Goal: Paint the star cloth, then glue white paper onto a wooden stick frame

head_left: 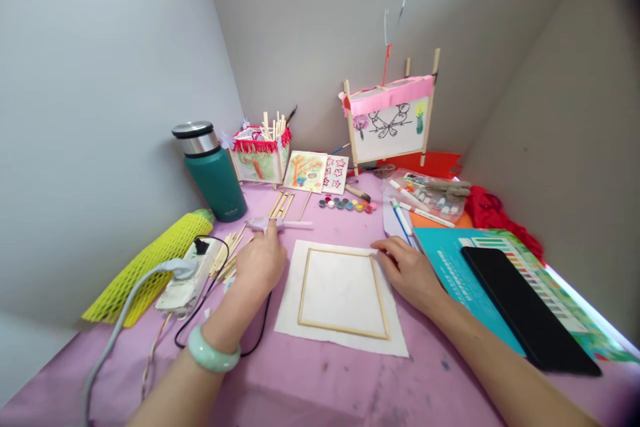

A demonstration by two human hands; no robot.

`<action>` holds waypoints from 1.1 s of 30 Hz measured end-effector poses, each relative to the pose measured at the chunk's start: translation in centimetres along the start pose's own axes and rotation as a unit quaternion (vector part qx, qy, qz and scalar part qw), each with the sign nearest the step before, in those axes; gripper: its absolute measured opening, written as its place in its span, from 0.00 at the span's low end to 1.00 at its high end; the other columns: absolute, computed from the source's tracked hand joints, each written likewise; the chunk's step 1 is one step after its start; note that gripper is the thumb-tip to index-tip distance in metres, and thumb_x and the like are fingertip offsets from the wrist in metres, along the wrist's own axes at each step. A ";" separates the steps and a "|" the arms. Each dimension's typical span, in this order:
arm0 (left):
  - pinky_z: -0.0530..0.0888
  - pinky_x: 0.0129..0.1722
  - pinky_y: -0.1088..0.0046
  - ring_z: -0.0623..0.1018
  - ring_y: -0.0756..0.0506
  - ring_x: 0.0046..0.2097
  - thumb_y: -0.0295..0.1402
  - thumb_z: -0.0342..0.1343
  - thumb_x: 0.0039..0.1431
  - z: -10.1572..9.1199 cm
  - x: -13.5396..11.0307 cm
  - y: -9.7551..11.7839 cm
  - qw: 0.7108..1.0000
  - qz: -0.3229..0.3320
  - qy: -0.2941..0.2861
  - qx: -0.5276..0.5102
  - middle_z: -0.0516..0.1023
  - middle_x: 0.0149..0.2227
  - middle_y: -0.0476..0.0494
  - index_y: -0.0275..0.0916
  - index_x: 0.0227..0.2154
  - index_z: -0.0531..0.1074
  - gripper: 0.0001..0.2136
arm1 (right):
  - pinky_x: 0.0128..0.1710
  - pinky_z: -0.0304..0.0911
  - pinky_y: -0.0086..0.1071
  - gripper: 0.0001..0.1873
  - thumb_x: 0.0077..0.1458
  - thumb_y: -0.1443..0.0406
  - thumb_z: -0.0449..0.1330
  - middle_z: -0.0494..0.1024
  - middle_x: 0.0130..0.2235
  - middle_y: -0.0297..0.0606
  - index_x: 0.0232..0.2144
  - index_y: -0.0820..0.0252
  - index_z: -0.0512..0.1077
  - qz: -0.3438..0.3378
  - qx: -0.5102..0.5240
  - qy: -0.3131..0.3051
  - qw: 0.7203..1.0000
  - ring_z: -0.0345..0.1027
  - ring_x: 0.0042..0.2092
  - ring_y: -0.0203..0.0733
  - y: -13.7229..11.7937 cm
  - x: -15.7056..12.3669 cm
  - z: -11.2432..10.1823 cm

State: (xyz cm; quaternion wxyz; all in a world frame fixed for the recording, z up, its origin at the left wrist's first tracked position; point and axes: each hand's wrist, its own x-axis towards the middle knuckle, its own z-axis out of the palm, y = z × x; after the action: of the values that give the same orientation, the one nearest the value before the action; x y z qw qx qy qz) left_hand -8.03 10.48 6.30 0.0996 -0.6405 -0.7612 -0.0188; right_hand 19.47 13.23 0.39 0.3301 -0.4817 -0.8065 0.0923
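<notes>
My left hand (260,257) is closed on a pale hot glue gun (259,223), one finger over its top; a translucent glue stick (299,225) juts from it to the right. My right hand (407,272) rests with loosely bent fingers at the upper right corner of a white paper sheet (290,320), holding nothing that I can see. On that sheet lies a square frame of thin wooden sticks (301,290), joined at the corners. Loose wooden sticks (227,253) are partly hidden behind my left hand.
At left are a green tumbler (215,180), a yellow mesh sleeve (145,267) and a power strip (185,287) with cables. Behind stand a stick-filled box (257,163), paint pots (347,204) and a hanging lantern (390,123). A black phone (525,307) lies on a blue book (465,280).
</notes>
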 end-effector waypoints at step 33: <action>0.68 0.35 0.72 0.70 0.47 0.33 0.38 0.53 0.56 -3.9 -13.2 1.3 0.449 -0.025 -0.284 -0.847 0.71 0.30 0.44 0.37 0.37 0.71 0.11 | 0.38 0.60 0.31 0.09 0.61 0.66 0.51 0.74 0.35 0.36 0.36 0.58 0.71 0.062 0.095 -0.005 0.994 0.68 0.38 0.38 -6.2 -7.2 -5.0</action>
State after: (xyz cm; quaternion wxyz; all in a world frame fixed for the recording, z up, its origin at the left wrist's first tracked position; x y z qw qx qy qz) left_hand -4.11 -2.75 7.63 -0.7145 -0.3586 -0.3703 -0.4731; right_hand 20.41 3.20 3.89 0.3641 -0.4963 -0.7645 0.1914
